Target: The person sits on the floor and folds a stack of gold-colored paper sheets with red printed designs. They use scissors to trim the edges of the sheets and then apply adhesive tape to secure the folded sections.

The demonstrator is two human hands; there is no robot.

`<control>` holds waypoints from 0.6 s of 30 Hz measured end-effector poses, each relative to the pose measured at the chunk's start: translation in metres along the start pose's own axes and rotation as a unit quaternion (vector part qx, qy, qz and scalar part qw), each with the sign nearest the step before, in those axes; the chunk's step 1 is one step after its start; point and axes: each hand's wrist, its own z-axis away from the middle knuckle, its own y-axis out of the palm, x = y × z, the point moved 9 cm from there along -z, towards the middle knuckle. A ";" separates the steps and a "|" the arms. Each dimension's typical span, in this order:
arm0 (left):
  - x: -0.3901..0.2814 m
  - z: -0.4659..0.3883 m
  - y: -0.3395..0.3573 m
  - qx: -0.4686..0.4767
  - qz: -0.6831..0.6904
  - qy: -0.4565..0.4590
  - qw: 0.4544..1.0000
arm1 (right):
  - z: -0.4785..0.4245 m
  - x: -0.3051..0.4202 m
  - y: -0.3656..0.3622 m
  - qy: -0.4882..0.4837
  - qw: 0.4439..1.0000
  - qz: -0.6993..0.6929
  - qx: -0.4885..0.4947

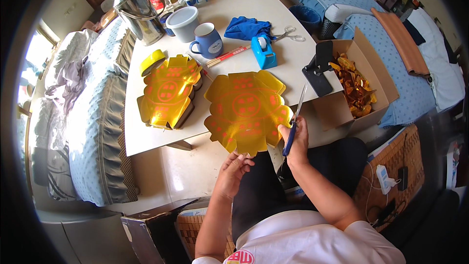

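Note:
A flat gold foil-card cutout with scalloped edges and red print is held up between both hands, over the near table edge. My left hand pinches its lower edge. My right hand grips its right edge and also holds scissors with dark blue handles, blades pointing up and away. Left of it on the white table lies a stack of similar gold cutouts, a roll of yellow tape at its upper left corner.
A blue tape dispenser, blue mug, chopsticks, blue cloth and other scissors lie beyond. A phone on a stand is at the right edge, beside a cardboard box holding gold foil pieces.

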 end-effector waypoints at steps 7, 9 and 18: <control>0.013 -0.010 -0.012 -0.022 -0.014 0.070 0.997 | 0.000 0.000 -0.001 -0.020 1.000 0.008 -0.001; 0.012 -0.011 -0.011 -0.019 0.031 0.037 0.999 | 0.000 0.001 0.001 -0.003 1.000 0.003 0.012; 0.007 -0.019 -0.011 -0.004 0.081 0.102 0.991 | 0.004 0.003 0.006 0.047 0.998 -0.013 0.031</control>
